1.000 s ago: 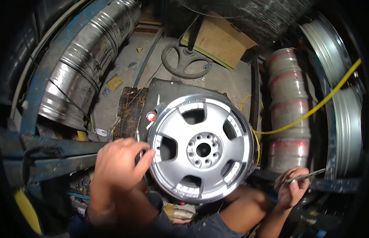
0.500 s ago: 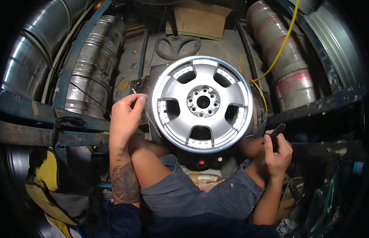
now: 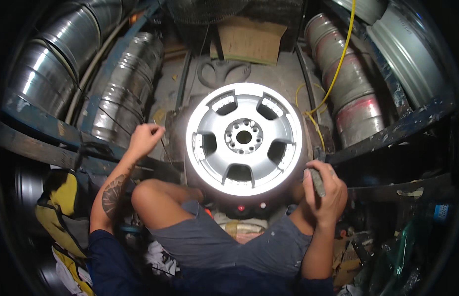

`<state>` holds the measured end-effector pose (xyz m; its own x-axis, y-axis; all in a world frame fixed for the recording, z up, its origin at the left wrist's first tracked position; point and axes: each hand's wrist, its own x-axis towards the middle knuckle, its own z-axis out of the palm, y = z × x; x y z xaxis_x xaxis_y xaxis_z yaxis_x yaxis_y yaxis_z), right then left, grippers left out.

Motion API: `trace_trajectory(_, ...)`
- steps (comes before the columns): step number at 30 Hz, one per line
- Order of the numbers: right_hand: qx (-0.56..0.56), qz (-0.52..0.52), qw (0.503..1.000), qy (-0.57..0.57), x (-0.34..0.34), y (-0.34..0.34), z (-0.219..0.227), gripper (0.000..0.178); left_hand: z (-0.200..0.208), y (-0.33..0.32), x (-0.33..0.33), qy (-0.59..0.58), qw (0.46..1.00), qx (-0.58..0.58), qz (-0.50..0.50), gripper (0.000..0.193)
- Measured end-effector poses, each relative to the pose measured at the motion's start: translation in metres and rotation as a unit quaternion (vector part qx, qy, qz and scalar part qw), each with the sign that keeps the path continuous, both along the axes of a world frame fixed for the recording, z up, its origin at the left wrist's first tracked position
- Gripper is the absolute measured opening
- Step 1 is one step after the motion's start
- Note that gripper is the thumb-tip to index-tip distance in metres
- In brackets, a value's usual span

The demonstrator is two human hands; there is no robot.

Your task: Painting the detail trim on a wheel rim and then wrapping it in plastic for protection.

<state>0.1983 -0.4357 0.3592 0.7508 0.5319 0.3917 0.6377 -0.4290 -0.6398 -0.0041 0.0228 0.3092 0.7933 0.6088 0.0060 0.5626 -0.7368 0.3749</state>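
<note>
From the head view, glare washes out much of the silver wheel rim [image 3: 244,159], which lies face up between the two hands, right of the left hand and left of the right; what bears it from below is hidden. The left hand [image 3: 145,139] is bent inward at the end of an outstretched forearm, thumb and fingertips drawn together — whether they pinch something thin, I cannot tell. The right hand [image 3: 330,190] is raised, its forearm upright, grasping a grey block [image 3: 317,182] between thumb and fingers — its far side hidden by them.
</note>
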Motion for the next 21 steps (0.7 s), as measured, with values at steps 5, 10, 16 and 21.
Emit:
trace_trajectory(5,0.073,0.024,0.997,0.029,-0.001,0.0,-0.01,0.019,0.034,-0.055,0.042,-0.054,0.998,0.007,-0.038,0.033)
trace_trajectory(10,0.087,0.026,0.995,0.049,-0.002,-0.003,-0.004,0.027,0.052,-0.109,0.077,-0.051,0.991,0.052,-0.109,0.03)
trace_trajectory(16,-0.003,-0.019,1.0,-0.003,0.005,-0.02,-0.012,0.03,0.054,-0.135,0.087,-0.041,0.989,0.022,-0.138,0.031)
trace_trajectory(21,-0.104,-0.094,0.989,-0.038,0.02,-0.037,-0.011,0.032,0.031,-0.108,0.083,-0.053,0.976,-0.115,-0.176,0.024)
